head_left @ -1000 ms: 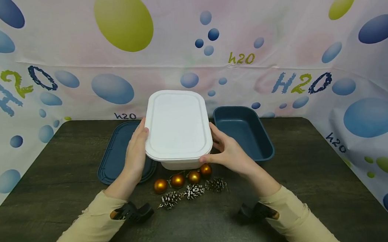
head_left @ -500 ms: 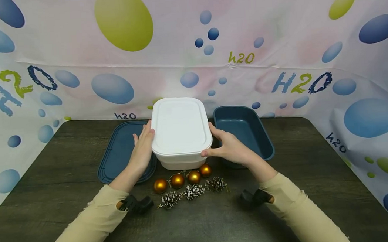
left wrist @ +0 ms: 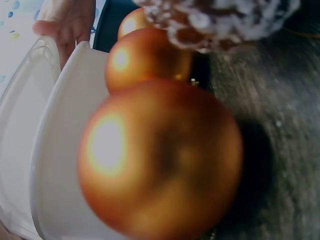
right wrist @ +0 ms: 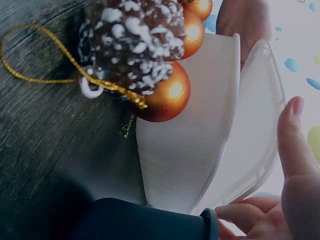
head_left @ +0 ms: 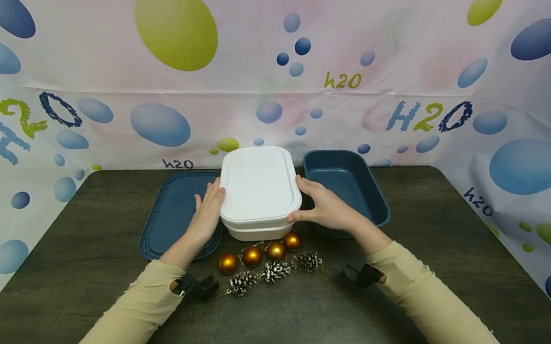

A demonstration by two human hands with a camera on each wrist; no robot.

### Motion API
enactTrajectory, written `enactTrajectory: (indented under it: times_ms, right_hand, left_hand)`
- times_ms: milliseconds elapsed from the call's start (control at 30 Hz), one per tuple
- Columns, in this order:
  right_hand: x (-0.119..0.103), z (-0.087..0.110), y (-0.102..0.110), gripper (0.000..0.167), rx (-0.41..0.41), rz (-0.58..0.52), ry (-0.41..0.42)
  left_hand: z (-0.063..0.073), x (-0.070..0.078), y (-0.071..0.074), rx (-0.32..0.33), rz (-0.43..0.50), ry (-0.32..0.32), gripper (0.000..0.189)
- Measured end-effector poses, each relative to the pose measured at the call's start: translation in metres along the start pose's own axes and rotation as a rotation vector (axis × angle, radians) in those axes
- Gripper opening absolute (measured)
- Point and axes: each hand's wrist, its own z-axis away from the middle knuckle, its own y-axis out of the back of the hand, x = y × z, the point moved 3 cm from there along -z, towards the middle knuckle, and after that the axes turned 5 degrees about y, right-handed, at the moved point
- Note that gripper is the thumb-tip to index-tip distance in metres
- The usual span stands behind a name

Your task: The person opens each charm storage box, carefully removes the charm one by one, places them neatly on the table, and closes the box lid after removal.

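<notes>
A white rectangular lid [head_left: 259, 183] is above a white plastic container [head_left: 260, 232]; both wrist views show a gap between their rims. My left hand [head_left: 204, 213] lies along the lid's left edge with its fingers fairly straight. My right hand [head_left: 327, 205] holds the lid at its near right corner, thumb at the front and fingers along the right side. In the right wrist view, the right thumb [right wrist: 298, 137] is beside the lid [right wrist: 260, 115]. The inside of the container is hidden from the head view.
A dark blue lid [head_left: 171, 215] lies flat on the left, and a dark blue container [head_left: 347, 181] stands on the right. In front of the white container are several orange-gold baubles [head_left: 252, 257] and a row of frosted pine cones [head_left: 276, 271] on the dark wooden table [head_left: 285, 324].
The white lid has come down closer to the white container, both hands moving with it. My left fingers now look straighter along its edge. The other things have stayed put.
</notes>
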Motion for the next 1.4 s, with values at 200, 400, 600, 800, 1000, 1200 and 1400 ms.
enactTrajectory:
  times_ms: [200,400,600,800,1000,1200,1400]
  right_hand:
    - [0.003,0.001,-0.004,0.113,-0.031,0.06,-0.009]
    - [0.006,0.0,-0.008,0.109,-0.039,0.055,-0.007]
    - [0.006,0.0,-0.01,0.108,-0.047,0.061,-0.005]
    - [0.004,-0.001,-0.012,0.108,-0.064,0.063,-0.016]
    - [0.004,-0.001,-0.014,0.108,-0.066,0.076,-0.016]
    - [0.002,0.0,-0.014,0.109,-0.068,0.095,-0.013]
    - [0.0,0.001,-0.016,0.107,-0.056,0.107,-0.014]
  left_hand:
    - [-0.002,-0.004,-0.002,-0.015,-0.007,-0.01,0.064]
    - [-0.004,-0.007,-0.004,-0.026,-0.029,-0.018,0.065]
    - [-0.006,-0.01,-0.007,-0.042,-0.028,-0.013,0.065]
    - [-0.007,-0.011,-0.007,-0.038,-0.038,-0.009,0.065]
    - [-0.007,-0.012,-0.007,-0.038,-0.033,-0.01,0.065]
    - [-0.005,-0.013,-0.007,-0.041,-0.034,-0.015,0.066]
    - [-0.005,-0.014,-0.007,-0.041,-0.046,-0.005,0.065]
